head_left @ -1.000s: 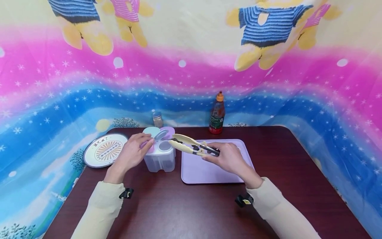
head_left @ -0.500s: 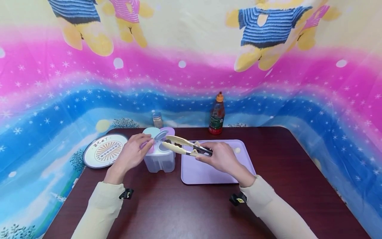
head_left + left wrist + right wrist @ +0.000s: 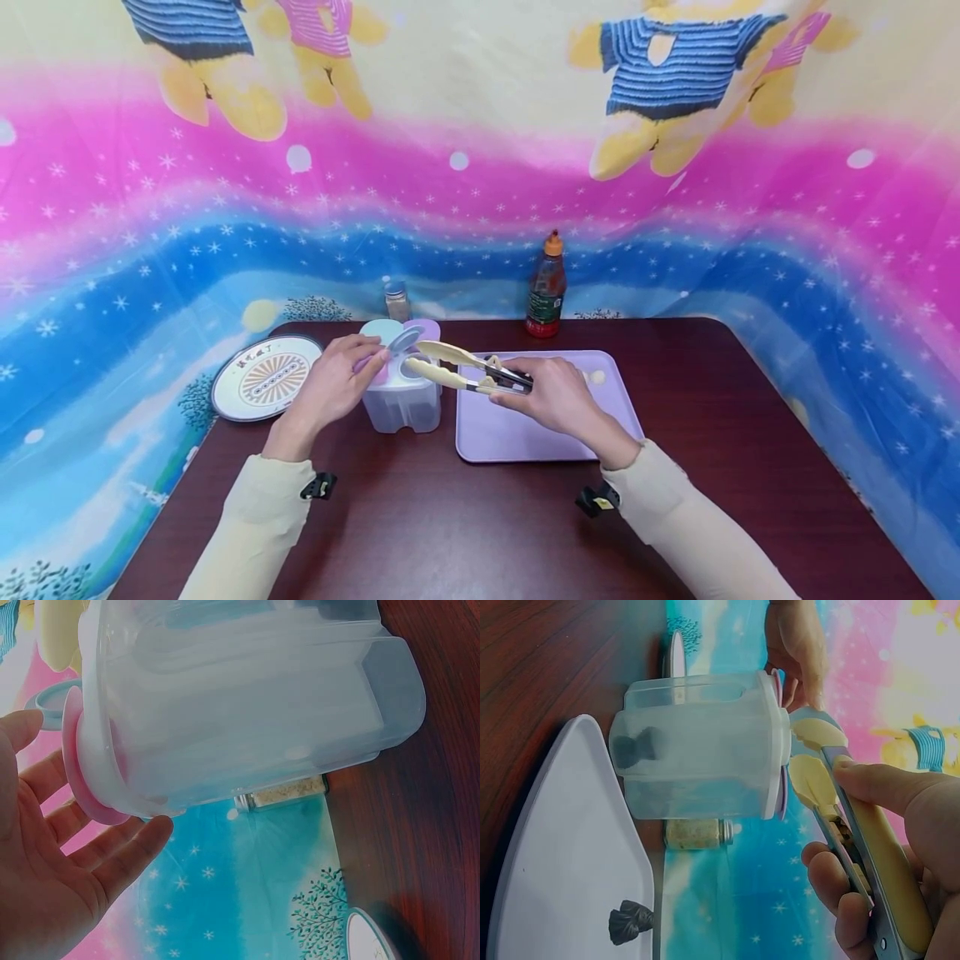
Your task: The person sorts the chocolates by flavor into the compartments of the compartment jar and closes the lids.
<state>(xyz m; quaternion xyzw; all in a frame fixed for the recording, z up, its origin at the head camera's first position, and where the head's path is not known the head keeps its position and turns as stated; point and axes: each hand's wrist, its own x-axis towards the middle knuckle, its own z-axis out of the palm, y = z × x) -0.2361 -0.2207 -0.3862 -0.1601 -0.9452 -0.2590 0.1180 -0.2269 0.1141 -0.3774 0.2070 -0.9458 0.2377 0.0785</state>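
My right hand (image 3: 558,396) grips a pair of tongs (image 3: 468,371) with cream tips and cream-and-metal arms. The spread tips hang over the round opening of a clear lidded container (image 3: 402,408), with nothing visible between them. My left hand (image 3: 341,375) touches the raised grey-blue flip lid (image 3: 406,339) at that opening, its thumb against the lid. In the left wrist view its fingers are mostly straight, by the pink lid (image 3: 86,776). A dark lump (image 3: 637,746) shows through the container wall. A black crumpled piece (image 3: 630,922) lies on the lilac tray (image 3: 525,437).
A pale round piece (image 3: 596,377) is near the tray's far right. Behind the container stands a small jar (image 3: 396,302); a sauce bottle (image 3: 545,292) stands at the table's back edge. A patterned plate (image 3: 225,392) lies at the left. Printed cloth (image 3: 480,208) borders the table.
The tongs have moved left over the container's opening and their tips have spread; the dark piece earlier between them is gone from there. The left hand and lid have stayed put.
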